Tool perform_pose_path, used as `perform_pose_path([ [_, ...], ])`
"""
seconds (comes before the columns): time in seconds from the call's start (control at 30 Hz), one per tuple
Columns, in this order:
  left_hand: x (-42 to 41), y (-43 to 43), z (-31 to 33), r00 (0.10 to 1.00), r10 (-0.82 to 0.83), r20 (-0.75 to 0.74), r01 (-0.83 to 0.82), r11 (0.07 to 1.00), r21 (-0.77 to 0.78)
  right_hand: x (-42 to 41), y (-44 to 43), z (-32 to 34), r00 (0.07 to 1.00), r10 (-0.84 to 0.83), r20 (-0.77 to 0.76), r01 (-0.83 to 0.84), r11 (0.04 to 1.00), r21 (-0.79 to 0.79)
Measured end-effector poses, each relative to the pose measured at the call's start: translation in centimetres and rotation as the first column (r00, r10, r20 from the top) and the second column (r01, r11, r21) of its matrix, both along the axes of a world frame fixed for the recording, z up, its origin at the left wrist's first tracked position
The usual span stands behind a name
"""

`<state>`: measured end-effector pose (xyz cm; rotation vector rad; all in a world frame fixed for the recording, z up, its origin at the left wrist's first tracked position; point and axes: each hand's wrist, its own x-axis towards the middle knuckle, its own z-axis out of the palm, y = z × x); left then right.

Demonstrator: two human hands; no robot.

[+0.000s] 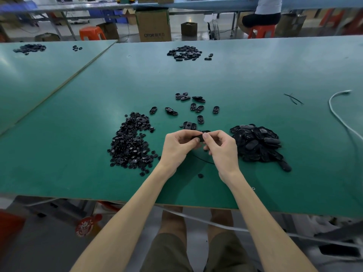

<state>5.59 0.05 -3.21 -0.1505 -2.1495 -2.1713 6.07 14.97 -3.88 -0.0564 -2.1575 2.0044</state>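
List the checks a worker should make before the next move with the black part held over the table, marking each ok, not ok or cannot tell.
1. Grip on the black part: ok; left hand and right hand both pinch it above the table.
2. Reach to the pile of small round pieces: ok, just left of the hands.
3. Reach to the pile of oval pieces: ok, just right.
4. Part fully snapped together: cannot tell, the hands hide it.
5. white cable clear of the work: ok, far right.

One legible marking: the cardboard box (154, 24), far beyond and slightly left of the gripped black plastic part (198, 138), reads roughly "QTOR"; the characters after it are blurred.
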Motion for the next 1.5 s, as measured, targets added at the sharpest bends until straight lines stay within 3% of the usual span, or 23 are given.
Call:
perform_pose_path([
  [0.33, -1.8, 1.7, 5.0, 0.985, -0.019, -0.172, -0.02, 0.975, -0.221, 0.0, -0.2, 0.4, 1.0, -0.027, 0.007, 0.027, 0.998, -0.049],
  [0.5, -4.0, 6.3, 7.2, 0.976, -0.196, -0.098, 0.135, 0.889, -0.437, -0.1, -0.3, 0.7, 0.998, -0.009, 0.055, 0.011, 0.999, -0.035],
  [0.7, -5.5, 9.9, 6.4, 0.956, -0.292, -0.016, 0.239, 0.811, -0.533, -0.3, -0.1, 0.4, 0.992, -0.026, 0.127, 0.029, 0.999, -0.022],
  [0.9, -5.7, 8.9, 6.2, 0.913, -0.407, 0.017, 0.363, 0.794, -0.488, -0.2, -0.2, 0.5, 0.997, -0.003, 0.075, 0.01, 0.995, -0.096],
  [1.03, -5.5, 6.6, 6.0, 0.967, -0.234, -0.102, 0.163, 0.875, -0.456, 0.0, -0.2, 0.3, 0.999, 0.033, 0.02, -0.031, 0.995, -0.096],
  [1.1, -5.8, 4.8, 5.9, 0.985, -0.11, -0.131, 0.031, 0.869, -0.494, -0.1, -0.1, 0.2, 1.0, -0.004, 0.021, 0.006, 0.997, -0.073],
  [1.27, -5.7, 0.5, 5.4, 0.999, 0.005, -0.05, -0.04, 0.689, -0.723, -0.3, -0.2, 0.0, 0.999, -0.049, 0.01, 0.05, 0.996, -0.074],
  [1.5, -4.8, -0.2, 4.1, 1.0, 0.005, 0.02, 0.014, 0.53, -0.848, -0.2, -0.3, 0.1, 0.999, -0.048, 0.006, 0.049, 0.996, -0.08],
])
